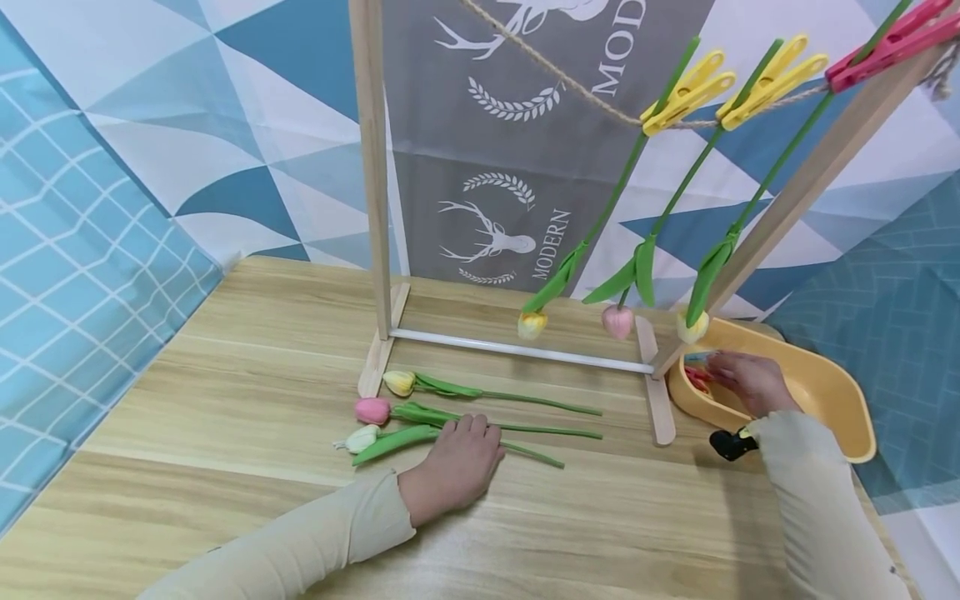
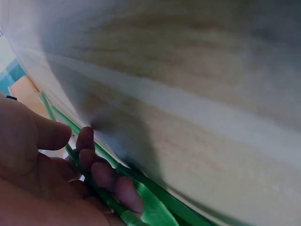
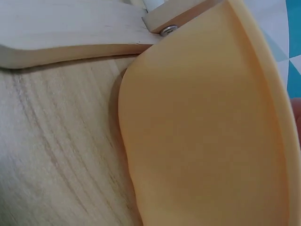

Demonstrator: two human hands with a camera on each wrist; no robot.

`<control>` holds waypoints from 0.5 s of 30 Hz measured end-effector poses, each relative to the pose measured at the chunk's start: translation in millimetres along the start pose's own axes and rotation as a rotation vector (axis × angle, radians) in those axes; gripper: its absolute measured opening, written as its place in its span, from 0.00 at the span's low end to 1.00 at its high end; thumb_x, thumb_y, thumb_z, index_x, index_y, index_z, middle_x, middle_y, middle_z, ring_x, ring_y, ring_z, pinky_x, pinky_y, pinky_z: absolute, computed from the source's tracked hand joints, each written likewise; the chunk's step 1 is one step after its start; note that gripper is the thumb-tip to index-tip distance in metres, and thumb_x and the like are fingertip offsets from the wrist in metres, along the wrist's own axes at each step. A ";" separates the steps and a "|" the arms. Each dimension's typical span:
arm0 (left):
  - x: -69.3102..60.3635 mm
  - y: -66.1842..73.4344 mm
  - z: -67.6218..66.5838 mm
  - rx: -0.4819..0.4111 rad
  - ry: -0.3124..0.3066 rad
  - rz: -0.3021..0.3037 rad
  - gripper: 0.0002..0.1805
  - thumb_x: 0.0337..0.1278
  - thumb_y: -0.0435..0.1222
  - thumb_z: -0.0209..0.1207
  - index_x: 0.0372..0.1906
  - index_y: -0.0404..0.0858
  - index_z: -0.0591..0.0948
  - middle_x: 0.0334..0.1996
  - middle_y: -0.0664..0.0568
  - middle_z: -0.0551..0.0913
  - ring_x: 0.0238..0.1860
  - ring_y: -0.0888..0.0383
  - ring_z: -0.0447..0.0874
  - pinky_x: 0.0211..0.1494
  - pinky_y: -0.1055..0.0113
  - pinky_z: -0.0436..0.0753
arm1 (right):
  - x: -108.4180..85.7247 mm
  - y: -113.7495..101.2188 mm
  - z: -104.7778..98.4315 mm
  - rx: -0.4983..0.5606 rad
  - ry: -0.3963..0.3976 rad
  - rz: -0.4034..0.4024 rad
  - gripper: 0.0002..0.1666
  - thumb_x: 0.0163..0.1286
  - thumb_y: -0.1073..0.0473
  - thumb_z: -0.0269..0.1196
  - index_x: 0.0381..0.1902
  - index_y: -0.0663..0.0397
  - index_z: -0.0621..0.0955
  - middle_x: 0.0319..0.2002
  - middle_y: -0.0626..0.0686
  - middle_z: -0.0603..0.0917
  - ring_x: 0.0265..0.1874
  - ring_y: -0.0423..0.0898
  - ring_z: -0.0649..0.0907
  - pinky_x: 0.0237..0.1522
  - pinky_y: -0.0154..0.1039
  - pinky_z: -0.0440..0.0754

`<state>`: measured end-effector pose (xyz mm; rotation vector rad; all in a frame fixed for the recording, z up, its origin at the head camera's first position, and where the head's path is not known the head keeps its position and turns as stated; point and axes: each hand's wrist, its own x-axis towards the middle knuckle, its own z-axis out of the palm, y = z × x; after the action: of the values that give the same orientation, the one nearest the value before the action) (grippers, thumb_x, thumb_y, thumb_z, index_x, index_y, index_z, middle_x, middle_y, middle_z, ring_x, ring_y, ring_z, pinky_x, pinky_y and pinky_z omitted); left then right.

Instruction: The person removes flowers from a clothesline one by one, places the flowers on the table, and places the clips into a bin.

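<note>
Where left fingers [image 2: 126,193] hold it, the tulip [image 1: 397,442] is green; its bloom [image 1: 363,439] white.

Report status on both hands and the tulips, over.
Left hand gripping a tulip stem. Right hand in orange bin by red clothespins, grip unclear. Bin wall blocking right wrist view.

Behind wood table [image 1: 240,367] is blue/wht triangle backdrop [image 1: 300,133] w/ grey deer panel [image 1: 442,133] mkd MODERN; blue grid cloth [image 1: 75,233] at L, teal brick-print cloth [image 1: 900,283] R.
</note>
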<state>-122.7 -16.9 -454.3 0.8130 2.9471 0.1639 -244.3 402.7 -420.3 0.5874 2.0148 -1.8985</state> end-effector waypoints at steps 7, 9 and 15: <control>0.1 -0.6 -2.4 0.065 0.049 0.007 0.11 0.67 0.43 0.48 0.39 0.38 0.74 0.30 0.51 0.69 0.34 0.55 0.69 0.33 0.65 0.68 | 2.9 0.6 -2.9 -0.162 -0.013 -0.007 0.09 0.67 0.55 0.57 0.27 0.36 0.79 0.25 0.34 0.80 0.28 0.31 0.80 0.35 0.27 0.81; 0.2 -1.4 -2.8 0.059 0.049 0.003 0.10 0.67 0.42 0.48 0.39 0.39 0.74 0.31 0.51 0.68 0.35 0.55 0.68 0.33 0.65 0.67 | 4.0 0.5 -2.9 -0.216 -0.009 -0.007 0.04 0.68 0.55 0.57 0.34 0.41 0.79 0.24 0.33 0.80 0.27 0.32 0.79 0.35 0.27 0.80; -1.1 -4.8 -3.4 0.045 0.040 0.012 0.11 0.52 0.28 0.51 0.42 0.38 0.74 0.33 0.50 0.69 0.36 0.55 0.68 0.35 0.63 0.68 | 9.5 2.0 -2.3 -0.394 0.001 0.022 0.32 0.70 0.53 0.54 0.63 0.71 0.66 0.24 0.31 0.78 0.27 0.33 0.77 0.35 0.27 0.79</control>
<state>-124.5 -21.8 -451.5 0.8435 2.9936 0.1162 -251.4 405.9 -426.6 0.5001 2.2851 -1.4278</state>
